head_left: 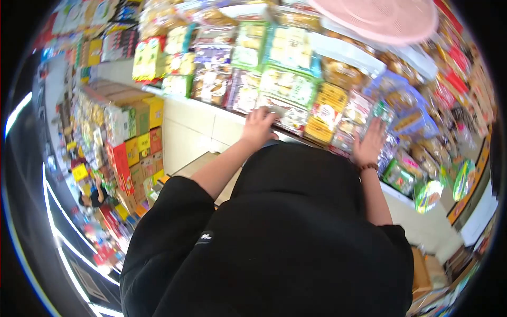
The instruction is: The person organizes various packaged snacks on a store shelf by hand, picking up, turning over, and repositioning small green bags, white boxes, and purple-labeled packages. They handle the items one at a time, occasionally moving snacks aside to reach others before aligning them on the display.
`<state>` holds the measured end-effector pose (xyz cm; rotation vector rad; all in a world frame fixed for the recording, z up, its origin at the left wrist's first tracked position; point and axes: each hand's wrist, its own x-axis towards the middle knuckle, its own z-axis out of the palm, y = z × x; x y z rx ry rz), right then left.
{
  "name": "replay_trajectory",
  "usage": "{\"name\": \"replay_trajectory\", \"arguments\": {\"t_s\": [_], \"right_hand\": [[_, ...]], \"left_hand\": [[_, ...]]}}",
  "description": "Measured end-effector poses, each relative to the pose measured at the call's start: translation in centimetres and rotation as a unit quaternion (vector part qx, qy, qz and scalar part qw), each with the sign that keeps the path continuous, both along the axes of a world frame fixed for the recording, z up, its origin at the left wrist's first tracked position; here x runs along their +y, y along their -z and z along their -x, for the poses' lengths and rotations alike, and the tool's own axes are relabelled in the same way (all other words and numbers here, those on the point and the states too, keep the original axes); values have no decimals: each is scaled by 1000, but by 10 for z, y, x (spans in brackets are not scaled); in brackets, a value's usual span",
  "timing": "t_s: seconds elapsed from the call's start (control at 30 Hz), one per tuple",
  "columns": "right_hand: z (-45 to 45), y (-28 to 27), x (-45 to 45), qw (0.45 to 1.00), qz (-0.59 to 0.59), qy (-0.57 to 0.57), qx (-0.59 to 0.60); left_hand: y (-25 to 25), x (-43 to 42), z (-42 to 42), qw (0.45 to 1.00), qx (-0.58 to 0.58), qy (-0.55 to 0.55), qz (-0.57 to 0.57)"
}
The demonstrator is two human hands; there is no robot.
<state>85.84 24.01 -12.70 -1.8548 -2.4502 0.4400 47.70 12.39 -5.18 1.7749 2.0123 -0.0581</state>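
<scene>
My left hand rests at the front edge of a shelf of packaged snacks, its fingertips on a white and brown pack. Further right, my right hand, with a beaded bracelet at the wrist, lies with its fingers stretched over a green and clear pack. Between my hands stand a yellow pack and a red and white pack. Green-edged packs lie behind my left hand. Neither hand has fingers wrapped round a pack.
A pink round lid or basket sits at the top over the goods. Blue bags and green-edged packs are on the right. Stacked cartons stand at the left, and a person in dark clothing is further off.
</scene>
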Motion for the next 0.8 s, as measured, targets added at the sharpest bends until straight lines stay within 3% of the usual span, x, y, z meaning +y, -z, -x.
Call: {"name": "replay_trajectory", "arguments": {"t_s": [0.07,0.17,0.27,0.33,0.4,0.43,0.53,0.6,0.67,0.77,0.8], "right_hand": [[-2,-7,1,1000,-9,-11,3],[-13,-2,1,992,-89,85,2],[-30,16,-10,974,-106,200,-5],[-58,49,-14,982,-68,162,-66],[-61,48,-14,986,-45,158,-38],[-66,52,-14,986,-32,160,-30],[-90,60,-6,984,36,174,-16],[-92,56,3,968,70,235,52],[-17,-16,1,974,59,209,-71],[40,-22,-12,978,-65,154,-124],[93,-45,-22,983,-15,167,-72]], "left_hand": [[4,4,5,999,-31,-8,25],[-3,11,10,997,-62,17,33],[-3,4,31,986,-147,65,-46],[-12,-2,55,979,-183,60,-71],[-13,-12,89,970,-210,59,-106],[-22,-16,108,960,-244,31,-133],[-18,-32,176,954,-195,-17,-228],[-14,-44,250,950,-105,-107,-275],[-16,-59,298,941,-92,-212,-247],[8,-82,354,894,-6,-375,-246],[14,-87,368,890,-2,-391,-233]]}}
